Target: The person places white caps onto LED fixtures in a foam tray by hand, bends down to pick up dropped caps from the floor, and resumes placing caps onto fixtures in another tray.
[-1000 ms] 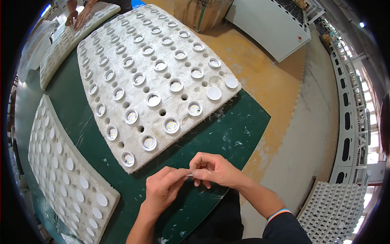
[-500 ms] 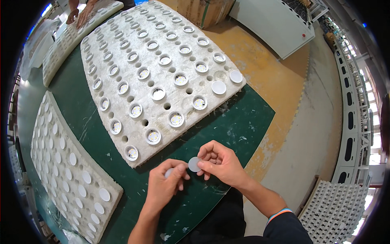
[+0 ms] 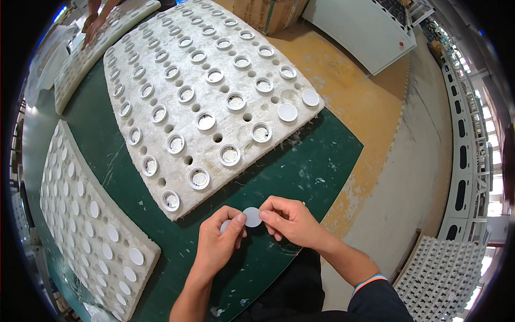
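Over the near edge of the green table, my two hands meet at a thin, round white disc (image 3: 252,217). My right hand (image 3: 289,221) pinches its right edge between thumb and fingers. My left hand (image 3: 217,239) is closed, its thumb and fingers at the disc's left edge, and a second white disc (image 3: 225,226) shows inside that hand. Beyond them lies a thick whitish foam board (image 3: 206,155) with rows of round white cups, the nearer ones showing small yellow chips inside. Two cups at its right corner bear white covers (image 3: 287,112).
A second foam board (image 3: 120,268) with white-topped round pieces lies on the green table (image 3: 316,155) at left. At the far left, a co-worker's hands (image 3: 94,24) are over another board (image 3: 75,75). A white cabinet (image 3: 359,40) and a cardboard box (image 3: 263,13) stand beyond.
My left hand has come up to the disc's left edge, and the disc has shifted slightly left. The large foam board sits slightly further left. The co-worker's hands have moved left.
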Demonstrator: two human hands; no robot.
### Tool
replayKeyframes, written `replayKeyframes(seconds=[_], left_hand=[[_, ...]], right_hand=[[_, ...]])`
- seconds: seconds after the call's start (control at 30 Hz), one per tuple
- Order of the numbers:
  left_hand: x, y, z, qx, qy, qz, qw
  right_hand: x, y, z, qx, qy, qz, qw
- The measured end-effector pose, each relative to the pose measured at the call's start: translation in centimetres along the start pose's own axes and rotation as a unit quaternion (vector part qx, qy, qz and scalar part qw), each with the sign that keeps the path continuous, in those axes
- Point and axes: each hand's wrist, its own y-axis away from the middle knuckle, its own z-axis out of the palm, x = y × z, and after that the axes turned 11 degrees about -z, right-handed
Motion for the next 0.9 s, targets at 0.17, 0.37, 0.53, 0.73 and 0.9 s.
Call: replayKeyframes(seconds=[0.17,0.37,0.53,0.73,0.9], left_hand=[[-0.8,-0.4,1.1,0.048,-0.100,0.102,0.989],[-0.2,-0.8,1.0,0.026,-0.002,0.050,0.998],[-0.2,-0.6,-1.0,0.119,0.006,0.043,0.992],[-0.6,1.4,0.8,0.068,0.007,0.046,0.997],[-0.5,1.2,0.9,-0.018,0.030,0.006,0.999]], right_hand=[[0.4,0.5,0.9,0.012,0.021,-0.015,1.000],[0.9,1.7,2.1,0.088,0.115,-0.166,0.975],[0.2,2.6,1.4,0.102,0.063,-0.124,0.985],[0.5,2.9,1.0,0.107,-0.039,-0.045,0.992],[0.1,2.7,0.7,0.096,-0.090,-0.012,0.991]])
